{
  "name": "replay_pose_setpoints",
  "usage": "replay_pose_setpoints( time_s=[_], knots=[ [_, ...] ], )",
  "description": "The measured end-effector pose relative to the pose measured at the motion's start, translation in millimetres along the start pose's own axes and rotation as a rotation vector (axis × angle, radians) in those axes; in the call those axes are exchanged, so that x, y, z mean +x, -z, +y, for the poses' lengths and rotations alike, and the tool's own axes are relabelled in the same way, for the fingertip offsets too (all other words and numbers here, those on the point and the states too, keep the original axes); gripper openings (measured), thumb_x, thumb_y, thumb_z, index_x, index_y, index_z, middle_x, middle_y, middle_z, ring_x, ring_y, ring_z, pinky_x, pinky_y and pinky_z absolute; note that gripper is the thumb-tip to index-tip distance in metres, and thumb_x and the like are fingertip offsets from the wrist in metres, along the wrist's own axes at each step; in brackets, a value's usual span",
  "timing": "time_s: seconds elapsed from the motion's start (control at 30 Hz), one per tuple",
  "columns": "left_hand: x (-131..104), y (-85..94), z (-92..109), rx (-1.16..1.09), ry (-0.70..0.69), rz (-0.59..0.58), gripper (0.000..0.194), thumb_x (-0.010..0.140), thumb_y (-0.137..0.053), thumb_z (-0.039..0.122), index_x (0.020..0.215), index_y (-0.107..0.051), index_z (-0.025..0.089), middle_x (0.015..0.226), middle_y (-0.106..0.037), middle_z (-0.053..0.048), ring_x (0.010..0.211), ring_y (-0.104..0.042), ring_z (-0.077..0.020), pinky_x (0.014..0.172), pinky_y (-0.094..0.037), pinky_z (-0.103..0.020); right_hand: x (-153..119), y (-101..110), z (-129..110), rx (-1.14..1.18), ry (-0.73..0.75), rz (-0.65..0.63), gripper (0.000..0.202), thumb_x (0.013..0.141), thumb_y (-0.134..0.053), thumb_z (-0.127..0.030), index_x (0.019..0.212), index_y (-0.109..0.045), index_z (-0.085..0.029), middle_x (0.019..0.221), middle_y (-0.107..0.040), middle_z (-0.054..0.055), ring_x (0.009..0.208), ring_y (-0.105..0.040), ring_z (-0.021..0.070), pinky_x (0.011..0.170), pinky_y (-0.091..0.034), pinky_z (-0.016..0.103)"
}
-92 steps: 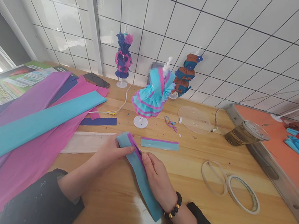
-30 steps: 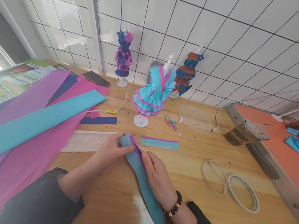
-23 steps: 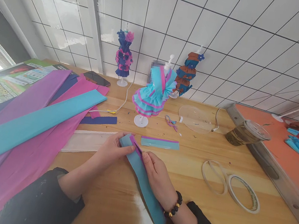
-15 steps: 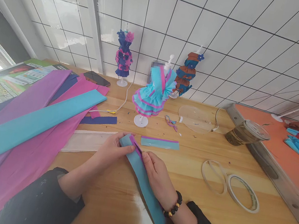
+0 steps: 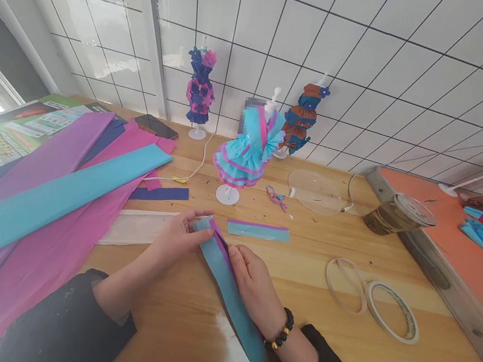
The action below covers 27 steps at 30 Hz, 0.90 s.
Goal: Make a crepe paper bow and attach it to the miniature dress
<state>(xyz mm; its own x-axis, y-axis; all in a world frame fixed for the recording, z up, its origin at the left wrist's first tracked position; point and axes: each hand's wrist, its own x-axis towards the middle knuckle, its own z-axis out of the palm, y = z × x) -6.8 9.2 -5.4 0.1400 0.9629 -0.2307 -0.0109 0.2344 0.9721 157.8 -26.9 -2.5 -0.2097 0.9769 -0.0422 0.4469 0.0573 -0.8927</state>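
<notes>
Tabletop (image 5: pixel 303 282) leaves room towards tape roll (image 5: pixel 414 331); hands (image 5: pixel 254 287) clamped on purple-edged blue strip (image 5: pixel 230 292).

Tape roll (image 5: pixel 412 324) lies right of the held strip (image 5: pixel 231 288).

Passage free over pale wooden tabletop (image 5: pixel 304 276) beside the right hand (image 5: pixel 254 287); obstructed by white tape ring (image 5: pixel 412 324) rightward, ruffled turquoise dress (image 5: pixel 245 160) ahead.

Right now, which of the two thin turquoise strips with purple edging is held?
The longer turquoise purple-edged strip, pinched in the left hand and running slantwise beneath the right hand. The shorter turquoise purple-edged strip lies on the light wooden table, untouched.
</notes>
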Motion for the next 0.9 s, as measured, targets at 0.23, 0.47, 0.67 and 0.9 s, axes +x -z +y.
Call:
replay_pose_setpoints(
  time_s=[0.23,0.47,0.67,0.9],
  knots=[
    [-3.7,-7.4,2.2,0.039,-0.018,-0.009,0.048,0.065,-0.065,0.033,0.109,-0.053,0.016,0.073,-0.062,-0.002,0.057,-0.053,-0.0113,0.050,-0.039,-0.022,0.4,-1.5,3.2,0.033,-0.006,0.004,0.033,0.089,-0.031,-0.040,0.071,-0.048,-0.018,0.065,-0.047,-0.001,0.061,-0.042,0.0127,0.055,-0.034,0.023],
    [-3.3,-8.8,-1.1,0.002,-0.036,-0.031,0.048,0.065,-0.065,0.033,0.108,-0.052,0.016,0.077,-0.063,-0.003,0.062,-0.057,-0.0135,0.055,-0.041,-0.023,0.8,-1.6,3.8,0.048,-0.009,0.004,0.034,0.089,-0.030,-0.040,0.074,-0.051,-0.018,0.067,-0.049,0.000,0.062,-0.043,0.0135,0.057,-0.036,0.024],
    [-1.9,-8.6,-3.1,-0.108,-0.007,-0.051,0.049,0.063,-0.068,0.031,0.106,-0.052,0.015,0.077,-0.064,-0.003,0.066,-0.060,-0.0153,0.060,-0.045,-0.026,1.0,-1.4,3.0,0.022,-0.013,0.008,0.033,0.089,-0.030,-0.041,0.071,-0.048,-0.019,0.067,-0.050,0.000,0.062,-0.044,0.0135,0.057,-0.036,0.024],
    [-1.6,-8.8,-4.0,-0.215,0.025,-0.085,0.049,0.062,-0.070,0.028,0.106,-0.052,0.015,0.078,-0.063,-0.003,0.068,-0.060,-0.0152,0.066,-0.046,-0.028,0.7,-0.9,1.2,0.014,-0.015,0.013,0.034,0.089,-0.030,-0.041,0.070,-0.048,-0.019,0.066,-0.049,-0.001,0.061,-0.044,0.0134,0.057,-0.035,0.024]
  ],
)
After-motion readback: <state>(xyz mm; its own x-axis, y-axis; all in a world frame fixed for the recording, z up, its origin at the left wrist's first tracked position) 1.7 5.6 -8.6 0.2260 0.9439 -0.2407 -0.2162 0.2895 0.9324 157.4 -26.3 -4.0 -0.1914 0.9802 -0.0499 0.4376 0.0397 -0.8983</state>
